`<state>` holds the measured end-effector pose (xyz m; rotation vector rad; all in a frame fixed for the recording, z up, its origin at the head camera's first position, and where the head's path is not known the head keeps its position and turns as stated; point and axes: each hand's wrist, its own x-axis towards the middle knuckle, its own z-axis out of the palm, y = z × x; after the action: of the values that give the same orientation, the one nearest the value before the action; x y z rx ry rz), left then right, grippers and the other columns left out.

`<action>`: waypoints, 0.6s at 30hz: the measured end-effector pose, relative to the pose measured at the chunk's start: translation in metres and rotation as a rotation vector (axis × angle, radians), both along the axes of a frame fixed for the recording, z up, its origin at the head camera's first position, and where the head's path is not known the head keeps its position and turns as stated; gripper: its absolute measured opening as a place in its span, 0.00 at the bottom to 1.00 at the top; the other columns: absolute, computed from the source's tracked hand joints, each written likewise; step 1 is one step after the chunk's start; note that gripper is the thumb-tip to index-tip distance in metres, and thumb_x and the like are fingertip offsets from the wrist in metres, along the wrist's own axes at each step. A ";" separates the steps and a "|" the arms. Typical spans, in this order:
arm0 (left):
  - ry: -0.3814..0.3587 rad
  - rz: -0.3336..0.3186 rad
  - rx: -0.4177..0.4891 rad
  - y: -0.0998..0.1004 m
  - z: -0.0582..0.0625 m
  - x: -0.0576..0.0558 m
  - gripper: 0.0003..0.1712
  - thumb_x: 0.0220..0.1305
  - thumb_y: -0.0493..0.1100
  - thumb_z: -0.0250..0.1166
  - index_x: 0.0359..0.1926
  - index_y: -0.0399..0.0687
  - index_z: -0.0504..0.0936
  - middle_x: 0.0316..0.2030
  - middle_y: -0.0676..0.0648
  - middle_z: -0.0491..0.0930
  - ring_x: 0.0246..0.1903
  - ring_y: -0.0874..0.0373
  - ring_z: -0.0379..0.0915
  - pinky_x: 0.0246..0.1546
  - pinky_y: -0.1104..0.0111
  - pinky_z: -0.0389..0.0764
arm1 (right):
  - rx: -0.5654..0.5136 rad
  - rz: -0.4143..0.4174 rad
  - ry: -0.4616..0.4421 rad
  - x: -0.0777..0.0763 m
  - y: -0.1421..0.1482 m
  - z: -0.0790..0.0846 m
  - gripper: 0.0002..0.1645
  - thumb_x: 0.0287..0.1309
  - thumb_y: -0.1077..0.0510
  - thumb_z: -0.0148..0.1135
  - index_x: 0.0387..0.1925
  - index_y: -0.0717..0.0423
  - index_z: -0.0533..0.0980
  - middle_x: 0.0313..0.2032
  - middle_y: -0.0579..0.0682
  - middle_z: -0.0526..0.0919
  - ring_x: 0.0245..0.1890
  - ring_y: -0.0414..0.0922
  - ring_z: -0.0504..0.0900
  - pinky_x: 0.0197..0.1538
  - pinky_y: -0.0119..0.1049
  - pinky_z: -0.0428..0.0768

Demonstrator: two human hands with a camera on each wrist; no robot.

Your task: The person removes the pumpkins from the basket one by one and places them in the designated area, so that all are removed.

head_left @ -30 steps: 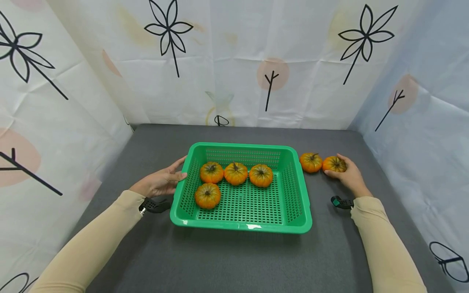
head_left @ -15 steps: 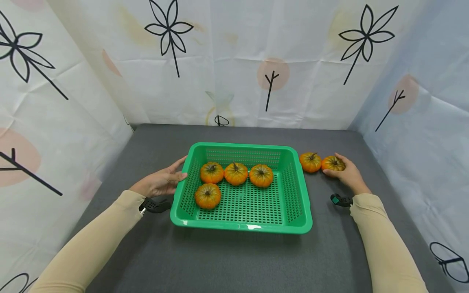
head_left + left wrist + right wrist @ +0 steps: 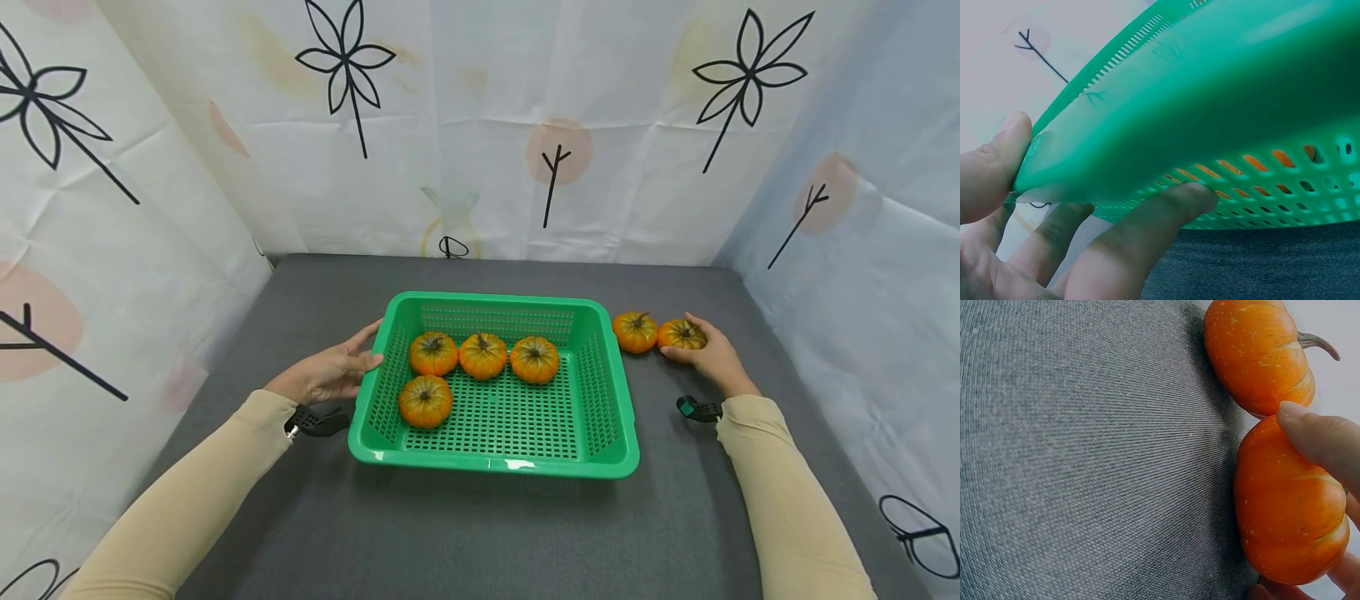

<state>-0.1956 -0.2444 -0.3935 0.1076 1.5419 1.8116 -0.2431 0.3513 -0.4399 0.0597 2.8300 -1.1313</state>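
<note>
A green plastic basket (image 3: 491,467) with perforated walls stands mid-table. Several small orange pumpkins (image 3: 424,402) lie inside it, mostly toward its left half. My left hand (image 3: 330,372) grips the basket's left rim; in the left wrist view the thumb (image 3: 1004,162) lies on the rim and the other fingers reach below it. Right of the basket, my right hand (image 3: 712,358) holds a pumpkin (image 3: 1291,506) that sits on the table, thumb on one side and fingers on the other. Touching it on the left is another pumpkin (image 3: 636,332) with a curved stem, beside the basket's right wall.
A dark grey cloth (image 3: 480,542) covers the table. White sheets with printed flowers and trees (image 3: 480,125) enclose the back and both sides. Each wrist wears a black strap (image 3: 318,421).
My right hand and the pumpkin it holds have shifted very slightly left, against the neighbouring pumpkin. The left hand and the basket have stayed in place.
</note>
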 end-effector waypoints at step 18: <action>-0.010 0.008 0.001 0.000 0.000 0.000 0.47 0.75 0.37 0.50 0.75 0.75 0.29 0.76 0.38 0.37 0.50 0.53 0.80 0.47 0.57 0.85 | -0.041 -0.006 -0.015 0.005 -0.002 0.003 0.58 0.60 0.40 0.64 0.77 0.55 0.41 0.74 0.69 0.39 0.71 0.71 0.40 0.67 0.72 0.48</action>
<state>-0.1955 -0.2445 -0.3933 0.0936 1.5362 1.8167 -0.2383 0.3498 -0.4371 0.0730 2.7949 -1.1839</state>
